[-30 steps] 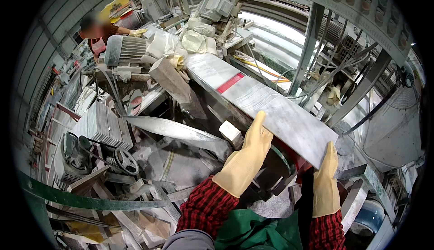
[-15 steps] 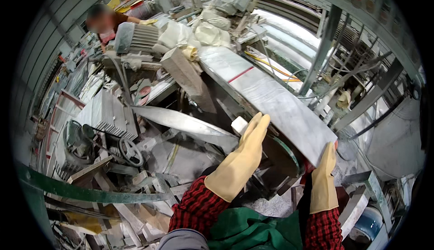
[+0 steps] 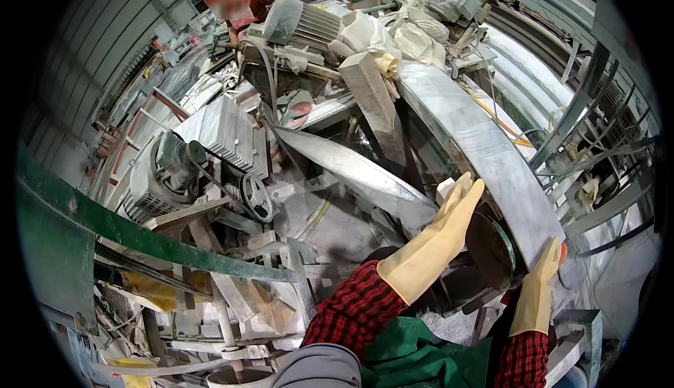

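Note:
A long grey-white stone slab slopes across the machine bed, its near end at my right hand. My left hand, in a cream rubber glove, has its fingers stretched out together beside the slab's left edge. Partly hidden behind those fingers is a small white block; whether the hand touches it I cannot tell. My right hand, gloved alike, lies with straight fingers against the slab's near end. Just past its fingertips shows a small orange-red piece. Below the slab edge sits a dark round machine part.
A curved metal sheet lies left of my left hand. Further left stand a motor with a belt wheel and stacked slabs. A green rail crosses the lower left. Another person is at the far left.
The view has swung left, so the scene sits further right. A red line across the slab no longer shows. Both hands keep nearly the same places along the slab, fingers still straight.

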The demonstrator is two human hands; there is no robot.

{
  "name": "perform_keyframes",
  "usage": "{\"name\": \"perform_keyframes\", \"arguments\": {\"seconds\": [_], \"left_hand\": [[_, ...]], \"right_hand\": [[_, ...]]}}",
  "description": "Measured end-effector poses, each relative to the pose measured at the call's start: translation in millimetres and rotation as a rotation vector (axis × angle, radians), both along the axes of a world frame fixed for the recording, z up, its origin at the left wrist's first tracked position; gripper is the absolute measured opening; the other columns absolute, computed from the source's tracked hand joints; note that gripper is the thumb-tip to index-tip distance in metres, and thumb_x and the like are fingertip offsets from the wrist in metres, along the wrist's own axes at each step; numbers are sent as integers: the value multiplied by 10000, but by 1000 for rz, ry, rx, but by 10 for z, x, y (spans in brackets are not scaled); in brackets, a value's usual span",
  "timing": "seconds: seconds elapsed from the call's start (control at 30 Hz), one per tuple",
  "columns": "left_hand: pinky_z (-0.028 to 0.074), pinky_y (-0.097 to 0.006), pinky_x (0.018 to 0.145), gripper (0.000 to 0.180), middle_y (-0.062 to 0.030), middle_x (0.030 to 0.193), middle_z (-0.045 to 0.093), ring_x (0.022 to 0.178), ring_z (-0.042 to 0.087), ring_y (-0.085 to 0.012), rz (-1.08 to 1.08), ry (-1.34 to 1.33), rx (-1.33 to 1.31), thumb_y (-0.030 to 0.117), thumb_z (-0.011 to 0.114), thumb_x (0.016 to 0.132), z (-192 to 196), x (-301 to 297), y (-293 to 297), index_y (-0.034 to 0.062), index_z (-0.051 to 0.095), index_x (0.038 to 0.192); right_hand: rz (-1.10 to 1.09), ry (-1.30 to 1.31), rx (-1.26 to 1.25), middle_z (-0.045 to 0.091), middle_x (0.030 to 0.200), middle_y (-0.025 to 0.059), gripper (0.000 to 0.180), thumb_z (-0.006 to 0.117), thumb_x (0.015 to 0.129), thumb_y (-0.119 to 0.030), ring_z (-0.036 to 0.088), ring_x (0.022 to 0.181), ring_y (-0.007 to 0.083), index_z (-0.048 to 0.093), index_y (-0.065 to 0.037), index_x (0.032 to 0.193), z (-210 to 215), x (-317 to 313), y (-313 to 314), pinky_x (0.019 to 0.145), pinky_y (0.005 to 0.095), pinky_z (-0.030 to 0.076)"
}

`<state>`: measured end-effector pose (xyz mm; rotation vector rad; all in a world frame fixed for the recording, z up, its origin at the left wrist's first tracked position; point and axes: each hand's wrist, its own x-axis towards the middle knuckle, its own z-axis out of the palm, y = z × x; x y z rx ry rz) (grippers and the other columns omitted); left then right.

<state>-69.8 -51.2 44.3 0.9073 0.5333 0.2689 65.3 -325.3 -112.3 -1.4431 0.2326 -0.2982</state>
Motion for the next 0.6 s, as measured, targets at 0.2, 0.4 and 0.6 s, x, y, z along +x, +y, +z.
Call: {"name": "perform_keyframes", "arguments": {"seconds": [0.2,0.4,0.6], "left_hand": [[199,-328,1196,709,-121,1559,351,1462,280,-199,-25,-162,-7,403,601,983,-465,146,63,91,302,1545],[205,-328,1206,704,-124,1560,339,1468,274,-205,-20,-152,98,375,612,980,-495,173,-37,97,296,1544],[216,-331,1204,704,-115,1575,312,1465,279,-200,-47,-83,100,371,605,981,-472,158,-71,91,286,1542]], "right_hand": [[-65,47,-420,641,1016,19,485,631,968,-403,567,852,99,621,-25,1271,-4,124,-8,738,260,464],[31,-33,-532,557,1304,158,615,588,986,-403,530,1173,242,479,26,1413,141,50,-39,990,328,416],[36,-288,-602,409,1516,218,486,506,1038,-255,407,1386,308,454,8,1443,438,-123,-72,1150,359,310]]}}
